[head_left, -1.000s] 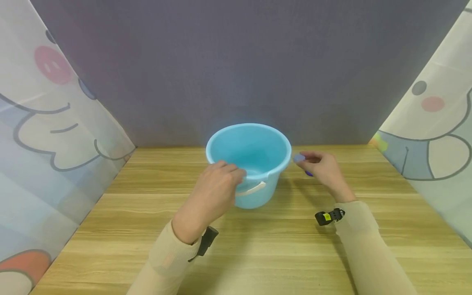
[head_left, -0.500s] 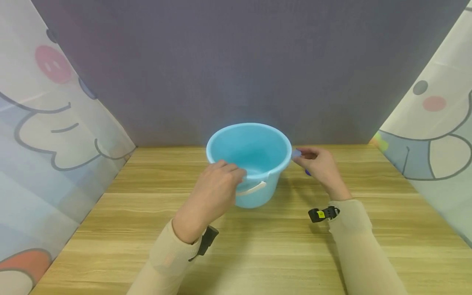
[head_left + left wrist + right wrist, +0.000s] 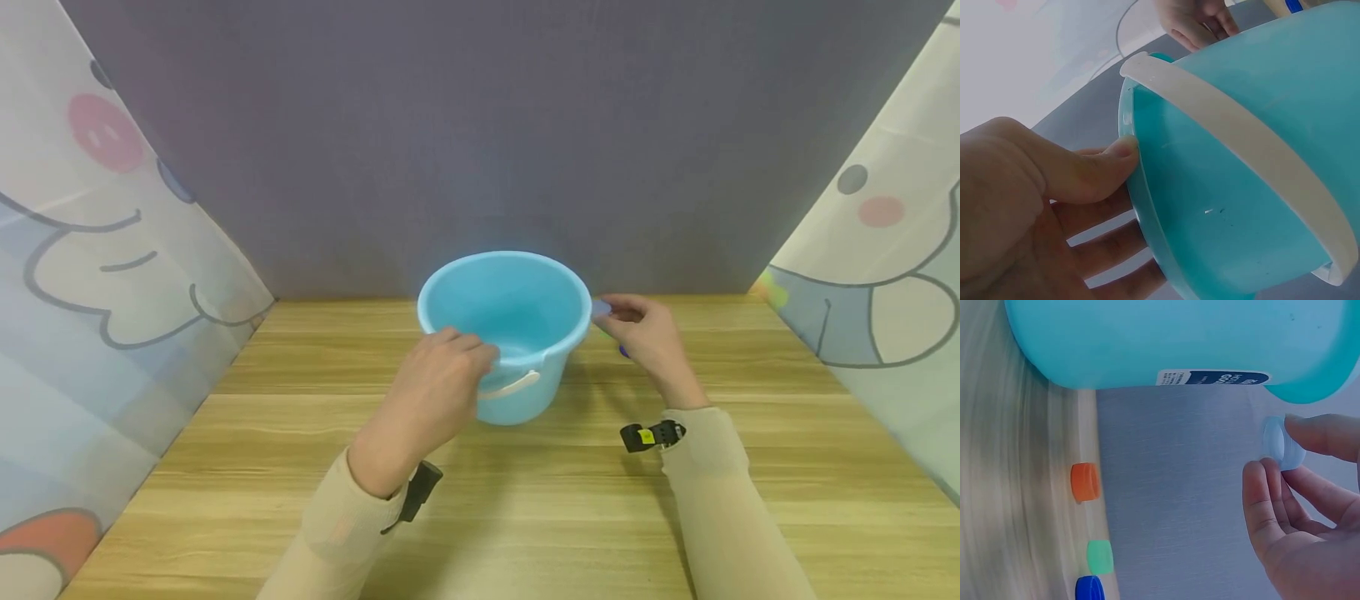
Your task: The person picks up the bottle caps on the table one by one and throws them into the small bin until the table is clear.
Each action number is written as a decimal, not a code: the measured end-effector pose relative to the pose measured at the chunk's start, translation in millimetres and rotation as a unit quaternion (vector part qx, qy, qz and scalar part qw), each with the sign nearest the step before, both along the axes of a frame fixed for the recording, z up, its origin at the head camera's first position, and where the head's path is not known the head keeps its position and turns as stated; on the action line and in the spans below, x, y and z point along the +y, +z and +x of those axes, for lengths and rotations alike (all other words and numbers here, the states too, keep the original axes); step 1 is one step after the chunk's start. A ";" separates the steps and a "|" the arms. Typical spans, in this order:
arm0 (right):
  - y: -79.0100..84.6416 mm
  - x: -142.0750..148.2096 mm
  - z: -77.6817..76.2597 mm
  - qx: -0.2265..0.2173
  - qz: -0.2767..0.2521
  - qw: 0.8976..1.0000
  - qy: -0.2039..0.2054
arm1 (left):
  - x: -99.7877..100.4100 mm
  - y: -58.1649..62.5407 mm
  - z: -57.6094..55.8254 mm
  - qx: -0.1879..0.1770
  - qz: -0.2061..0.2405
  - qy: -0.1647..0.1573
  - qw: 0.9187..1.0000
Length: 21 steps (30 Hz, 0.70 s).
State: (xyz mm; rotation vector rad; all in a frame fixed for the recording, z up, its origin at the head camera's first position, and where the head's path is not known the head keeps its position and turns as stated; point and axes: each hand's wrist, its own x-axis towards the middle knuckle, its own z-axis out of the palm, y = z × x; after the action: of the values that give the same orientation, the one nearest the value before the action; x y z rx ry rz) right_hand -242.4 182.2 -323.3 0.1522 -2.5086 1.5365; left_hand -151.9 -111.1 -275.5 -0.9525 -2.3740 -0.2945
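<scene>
A light blue bucket [image 3: 517, 404] stands upright on the wooden table, its white handle [image 3: 1247, 140] hanging down the near side. My left hand [image 3: 431, 387] grips the near-left part of the rim; in the left wrist view the thumb lies on one side of the rim and the fingers on the other. Just right of the bucket, at about rim height, my right hand [image 3: 651, 337] pinches a pale blue bottle cap [image 3: 1282, 444] between thumb and fingers. Overlapping the rim's right edge in the head view, that cap is outside the bucket.
On the table right of the bucket stand an orange cap [image 3: 1086, 482], a green cap [image 3: 1100, 557] and a dark blue cap [image 3: 1090, 589]; the bucket and right hand mostly hide them in the head view. A grey wall [image 3: 510, 125] rises behind, with cartoon-printed curtains [image 3: 112, 275] at both sides.
My right hand, holding the pale blue cap, has moved a little left and up towards the bucket's rim. The left hand and the bucket stay in place.
</scene>
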 end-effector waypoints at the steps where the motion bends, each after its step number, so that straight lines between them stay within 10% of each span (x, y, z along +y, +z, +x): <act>1: 0.8 -0.4 0.5 0.002 -0.003 1.000 -0.001 | -0.3 -0.1 0.2 0.000 0.000 0.000 1.000; 21: 14.9 -1.1 12.0 0.057 -0.003 0.998 -0.015 | 1.5 3.6 2.9 -0.006 0.000 0.001 1.000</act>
State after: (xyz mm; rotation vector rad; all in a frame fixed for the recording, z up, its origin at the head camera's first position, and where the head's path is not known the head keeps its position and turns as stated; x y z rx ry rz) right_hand -230.4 181.1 -308.4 0.1955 -2.4072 1.4789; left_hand -149.0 -109.6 -271.9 -0.9511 -2.3858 -0.2998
